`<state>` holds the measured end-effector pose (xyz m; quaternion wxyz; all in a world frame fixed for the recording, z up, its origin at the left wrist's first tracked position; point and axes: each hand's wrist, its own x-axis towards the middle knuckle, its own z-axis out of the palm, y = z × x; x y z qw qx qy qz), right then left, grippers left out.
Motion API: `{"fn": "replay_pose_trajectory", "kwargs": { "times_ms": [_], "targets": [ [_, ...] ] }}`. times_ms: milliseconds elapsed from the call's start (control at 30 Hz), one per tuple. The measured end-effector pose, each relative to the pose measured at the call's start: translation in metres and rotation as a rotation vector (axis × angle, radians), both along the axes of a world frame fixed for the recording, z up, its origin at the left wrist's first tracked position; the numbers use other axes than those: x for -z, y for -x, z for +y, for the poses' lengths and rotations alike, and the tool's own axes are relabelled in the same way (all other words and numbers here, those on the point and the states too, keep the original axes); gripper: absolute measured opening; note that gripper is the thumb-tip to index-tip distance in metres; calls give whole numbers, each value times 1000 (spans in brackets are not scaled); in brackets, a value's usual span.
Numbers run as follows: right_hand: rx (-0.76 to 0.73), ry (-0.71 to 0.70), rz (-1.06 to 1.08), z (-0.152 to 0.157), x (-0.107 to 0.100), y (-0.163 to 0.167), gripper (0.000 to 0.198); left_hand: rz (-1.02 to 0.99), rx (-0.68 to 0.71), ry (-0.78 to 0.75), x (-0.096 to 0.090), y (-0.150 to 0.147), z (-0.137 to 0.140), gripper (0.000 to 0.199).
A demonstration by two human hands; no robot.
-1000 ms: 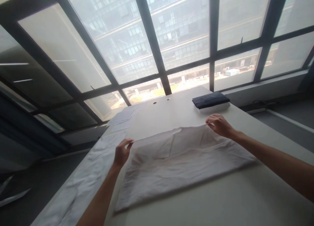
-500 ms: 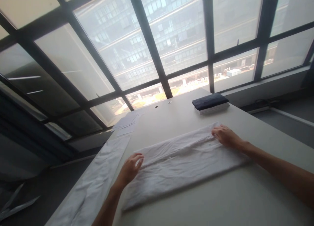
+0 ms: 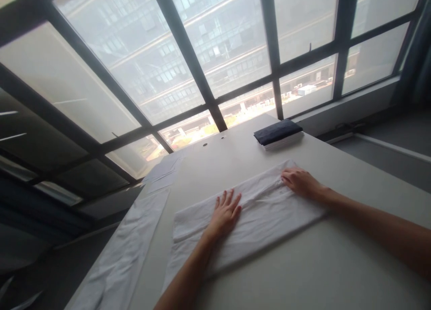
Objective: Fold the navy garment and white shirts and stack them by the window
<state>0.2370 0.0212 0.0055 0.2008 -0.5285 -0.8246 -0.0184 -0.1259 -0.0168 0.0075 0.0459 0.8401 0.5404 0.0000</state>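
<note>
A folded white cloth lies slantwise across the white table, its surface wrinkled, with a fold line along its length. My left hand rests flat on the middle of it, fingers spread. Toward the cloth's far right end, my right hand has its fingers bent together on the fabric, gripping it near the upper edge. The left forearm covers part of the cloth's near left side.
Along the table's left edge stretches another wrinkled white cloth, with thin pale sheets beyond it. A dark navy folded cloth sits atop a white stack at the back right. Large framed windows rise behind the table.
My left hand has moved from the cloth's left end to its middle and flattened out. My right hand stays near the right end. The view has shifted a little to the right.
</note>
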Motion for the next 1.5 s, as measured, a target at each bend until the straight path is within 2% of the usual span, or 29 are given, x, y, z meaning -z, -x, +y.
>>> {"fn": "replay_pose_trajectory", "kwargs": {
  "times_ms": [133, 233, 333, 433, 467, 533, 600, 700, 800, 967, 1067, 1167, 1333, 1500],
  "targets": [
    [11, 33, 9, 1, -2, 3, 26, 38, 4, 6, -2, -1, -2, 58],
    [-18, 3, 108, -1, -9, 24, 31, 13, 11, 17, -4, -2, 0, 57],
    [-130, 32, 208, -5, -18, 76, 35, -12, 31, 19, -3, -2, 1, 55],
    [-247, 211, 221, -1, -23, 142, 38, -10, 57, 19, -2, 0, 3, 54],
    [-257, 290, 207, 3, -23, 161, 40, -1, 65, 21, -1, 0, 3, 54],
    [-232, 333, 205, 11, -21, 189, 46, 22, 76, 24, 0, 0, 4, 55],
    [-215, 364, 198, 20, -17, 199, 50, 42, 81, 20, 0, 0, 4, 56],
    [-227, 435, 167, 31, -6, 184, 61, 51, 84, 10, 0, -2, 3, 56],
    [-177, 438, 107, 39, 5, 142, 68, 36, 77, 15, -1, -2, 3, 53],
    [120, 345, -65, 49, 17, 59, 66, -16, 70, 20, -4, -2, 2, 53],
    [236, 322, -80, 53, 21, 30, 67, -21, 64, 27, -6, -3, 1, 53],
    [298, 279, -83, 54, 25, 24, 68, -18, 51, 22, -3, -4, 1, 54],
    [293, 263, -81, 54, 29, 28, 68, -57, -15, -8, 7, 5, 10, 65],
    [290, 258, -77, 53, 28, 28, 68, 20, -169, 30, 10, 46, 20, 68]
  ]
}}
